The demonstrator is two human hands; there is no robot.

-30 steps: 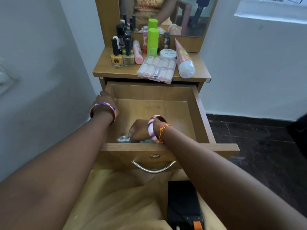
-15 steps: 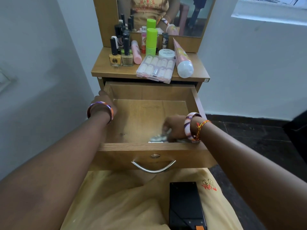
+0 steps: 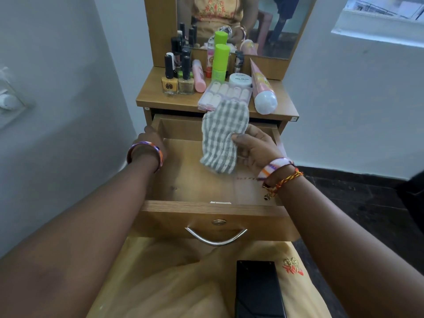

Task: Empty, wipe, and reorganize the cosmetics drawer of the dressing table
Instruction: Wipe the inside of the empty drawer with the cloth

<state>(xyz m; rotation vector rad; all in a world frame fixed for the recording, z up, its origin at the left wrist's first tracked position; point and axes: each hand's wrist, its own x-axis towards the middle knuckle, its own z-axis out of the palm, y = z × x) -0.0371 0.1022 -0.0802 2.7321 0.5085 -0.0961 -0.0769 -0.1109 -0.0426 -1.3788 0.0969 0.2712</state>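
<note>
The drawer stood pulled out and bare inside. Above it the right hand pinched a limp checked cloth, soft and light, best bunched in the palm. The left hand gripped the drawer's far left wall. Cosmetics crowded the surface beyond.

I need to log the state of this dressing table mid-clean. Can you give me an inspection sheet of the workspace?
Surface: tabletop crowded with cosmetics.
Job's things: drawer open and emptied; checked cloth lifted above it.
Clutter: nail polish bottles, green bottle, pink tube, jar, nail box.
Grippers: right hand grips the cloth; left hand rests on the drawer's left wall.
Cables: nothing seen.
Surroundings: mirror, white walls, dark floor, black device on lap.
</note>
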